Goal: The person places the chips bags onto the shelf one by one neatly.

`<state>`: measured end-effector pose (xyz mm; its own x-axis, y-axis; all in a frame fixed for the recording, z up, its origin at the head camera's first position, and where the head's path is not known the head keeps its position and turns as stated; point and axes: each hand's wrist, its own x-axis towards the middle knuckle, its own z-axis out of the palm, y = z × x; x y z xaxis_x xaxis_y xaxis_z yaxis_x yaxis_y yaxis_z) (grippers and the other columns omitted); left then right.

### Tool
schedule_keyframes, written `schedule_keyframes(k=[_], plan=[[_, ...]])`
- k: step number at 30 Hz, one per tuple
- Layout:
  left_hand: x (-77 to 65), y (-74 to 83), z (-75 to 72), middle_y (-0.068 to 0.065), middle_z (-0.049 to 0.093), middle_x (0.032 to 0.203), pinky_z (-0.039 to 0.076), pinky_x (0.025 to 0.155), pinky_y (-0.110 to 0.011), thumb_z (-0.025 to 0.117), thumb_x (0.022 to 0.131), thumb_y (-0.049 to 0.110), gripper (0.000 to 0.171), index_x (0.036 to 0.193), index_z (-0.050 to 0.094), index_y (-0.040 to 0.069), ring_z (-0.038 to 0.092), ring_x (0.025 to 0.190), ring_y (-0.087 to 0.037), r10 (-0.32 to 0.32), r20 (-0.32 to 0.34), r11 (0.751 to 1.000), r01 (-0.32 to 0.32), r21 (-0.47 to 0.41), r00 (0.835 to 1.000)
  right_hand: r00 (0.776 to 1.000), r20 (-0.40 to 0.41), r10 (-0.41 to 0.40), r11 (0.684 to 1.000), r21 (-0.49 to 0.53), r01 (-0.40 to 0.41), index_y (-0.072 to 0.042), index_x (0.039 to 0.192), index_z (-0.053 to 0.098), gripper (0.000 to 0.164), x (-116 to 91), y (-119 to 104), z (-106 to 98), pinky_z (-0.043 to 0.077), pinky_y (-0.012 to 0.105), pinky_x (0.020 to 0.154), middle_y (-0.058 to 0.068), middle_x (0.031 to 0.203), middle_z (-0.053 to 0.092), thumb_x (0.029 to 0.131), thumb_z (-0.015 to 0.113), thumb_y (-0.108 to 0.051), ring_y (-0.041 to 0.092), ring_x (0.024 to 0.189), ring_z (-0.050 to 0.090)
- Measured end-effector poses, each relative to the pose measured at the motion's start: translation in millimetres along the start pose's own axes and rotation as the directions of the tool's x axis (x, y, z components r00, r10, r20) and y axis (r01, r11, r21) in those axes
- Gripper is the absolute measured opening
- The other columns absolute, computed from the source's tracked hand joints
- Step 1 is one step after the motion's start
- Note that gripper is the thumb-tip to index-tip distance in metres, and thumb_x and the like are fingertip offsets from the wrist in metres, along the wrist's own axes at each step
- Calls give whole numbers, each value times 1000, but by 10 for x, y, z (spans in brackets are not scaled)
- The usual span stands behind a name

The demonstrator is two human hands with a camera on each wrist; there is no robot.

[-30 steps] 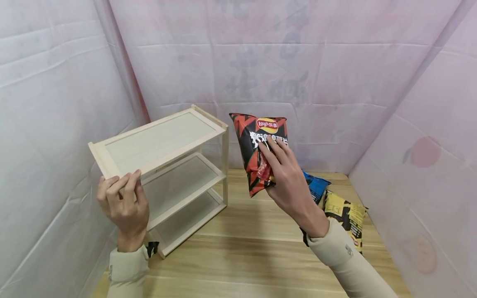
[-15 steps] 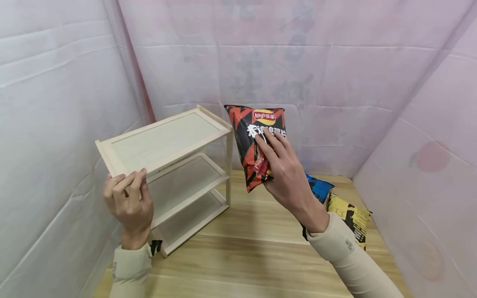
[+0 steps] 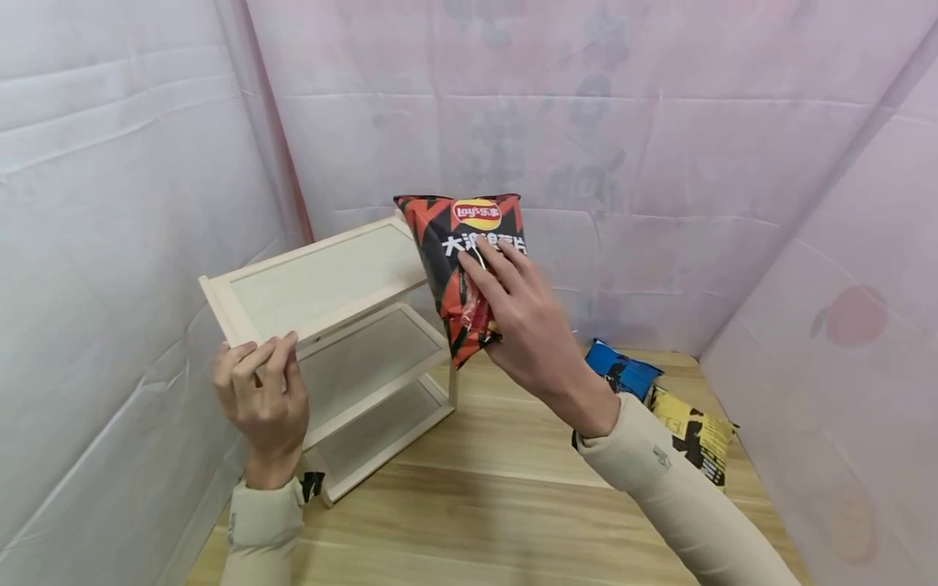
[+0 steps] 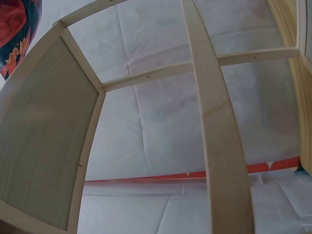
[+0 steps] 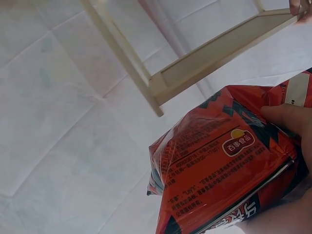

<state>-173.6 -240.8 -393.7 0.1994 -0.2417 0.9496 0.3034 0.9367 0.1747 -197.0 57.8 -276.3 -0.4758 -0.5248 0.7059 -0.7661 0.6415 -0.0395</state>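
My right hand (image 3: 528, 330) holds a red and black bag of Lay's chips (image 3: 432, 244) upright in the air. Its fingers spread over the printed front, and in the right wrist view the thumb presses the bag's red back (image 5: 209, 165). Behind the bag, the far right end of the top board of a pale wooden three-tier shelf rack (image 3: 322, 273) is partly covered. At that rack's near left corner, my left hand (image 3: 264, 399) grips the top board's front edge, fingertips curled over it. The left wrist view shows the rack's frame (image 4: 214, 122) but not the hand.
A blue chip bag (image 3: 623, 370) and a yellow chip bag (image 3: 692, 435) lie at the right on the wood-grain tabletop (image 3: 440, 505). Pale fabric walls (image 3: 659, 163) enclose the left, back and right sides.
The red and black chip bag has moved left and slightly up with my right hand, now overlapping the rack's far end. My left hand keeps its grip; the whole view has shifted slightly.
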Motion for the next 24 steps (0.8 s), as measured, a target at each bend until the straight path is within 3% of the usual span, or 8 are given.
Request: schedule_keyframes(k=[4, 12, 24], plan=[[-6, 6, 26, -19, 68, 97, 44, 121, -49, 75, 89, -4, 11, 96, 80, 3, 61, 108, -34, 1, 4, 1000, -1, -5, 1000, 1000, 15, -19, 1000, -1, 19, -11, 160, 46, 81, 98, -37, 29, 38, 58, 126, 17, 167, 45, 87, 82, -10, 42, 155, 41], [-16, -10, 44, -19, 68, 97, 45, 120, -50, 72, 95, 2, 7, 95, 79, 3, 61, 107, -35, 13, -11, 1000, -13, -3, 1000, 996, 77, -51, 998, -25, 53, -10, 159, 46, 79, 304, -146, 114, 38, 56, 127, 17, 168, 43, 89, 82, -13, 42, 154, 42], [-7, -41, 6, -20, 68, 96, 44, 120, -49, 72, 94, 0, 8, 94, 80, 2, 61, 107, -35, 10, -18, 1000, -10, 1, 1000, 987, 128, -93, 993, -65, 102, -12, 159, 47, 78, 607, -329, 288, 38, 55, 127, 16, 167, 45, 88, 78, -7, 43, 153, 44]])
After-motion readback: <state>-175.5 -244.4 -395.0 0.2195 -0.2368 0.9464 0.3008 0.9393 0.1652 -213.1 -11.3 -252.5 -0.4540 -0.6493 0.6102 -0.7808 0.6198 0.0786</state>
